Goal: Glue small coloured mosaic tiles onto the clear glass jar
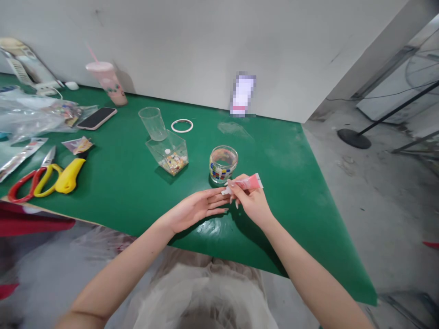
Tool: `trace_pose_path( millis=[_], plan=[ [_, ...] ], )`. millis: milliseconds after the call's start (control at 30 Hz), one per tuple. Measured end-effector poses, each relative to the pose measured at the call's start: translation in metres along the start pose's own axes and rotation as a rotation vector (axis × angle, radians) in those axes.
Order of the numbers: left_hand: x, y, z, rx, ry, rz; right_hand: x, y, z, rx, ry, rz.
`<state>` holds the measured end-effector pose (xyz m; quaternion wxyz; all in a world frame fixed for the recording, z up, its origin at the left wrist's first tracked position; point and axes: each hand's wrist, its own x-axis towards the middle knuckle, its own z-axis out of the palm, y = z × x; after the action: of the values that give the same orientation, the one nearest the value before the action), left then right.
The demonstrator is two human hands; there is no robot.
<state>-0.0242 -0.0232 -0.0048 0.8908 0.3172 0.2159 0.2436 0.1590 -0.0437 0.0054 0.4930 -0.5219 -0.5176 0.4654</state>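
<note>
Between the fingers of my right hand point(254, 203) is a small pink squeeze tube point(249, 183), its white nozzle pointing left. The nozzle end meets the fingertips of my left hand point(195, 208), which lies palm up with its fingers stretched out. Whether anything tiny rests on those fingertips cannot be made out. Just beyond both hands, a round glass jar point(222, 165) stands upright on the green table point(274, 242). Small coloured tiles cover part of its side. Left of the jar, a clear angular container point(171, 155) holds small loose pieces.
Behind the container stands a clear cup point(153, 123), beside a white ring point(182, 125). Red scissors point(30, 183) and a yellow-handled tool point(70, 176) lie at left, near a phone point(98, 118). A pink tumbler point(109, 84) and a blurred-out phone-like screen point(243, 93) are against the wall.
</note>
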Motion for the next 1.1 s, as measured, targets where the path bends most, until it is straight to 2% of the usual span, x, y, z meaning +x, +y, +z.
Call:
trace_pose_path(
  millis=[667, 1100],
  plan=[
    [-0.0009, 0.0007, 0.0004, -0.021, -0.013, -0.016, -0.0016, 0.0040, 0.0043, -0.011, 0.061, -0.028],
    [-0.0013, 0.0003, 0.0018, 0.014, -0.009, -0.016, -0.0012, 0.0089, 0.0042, -0.127, 0.073, -0.093]
  ],
)
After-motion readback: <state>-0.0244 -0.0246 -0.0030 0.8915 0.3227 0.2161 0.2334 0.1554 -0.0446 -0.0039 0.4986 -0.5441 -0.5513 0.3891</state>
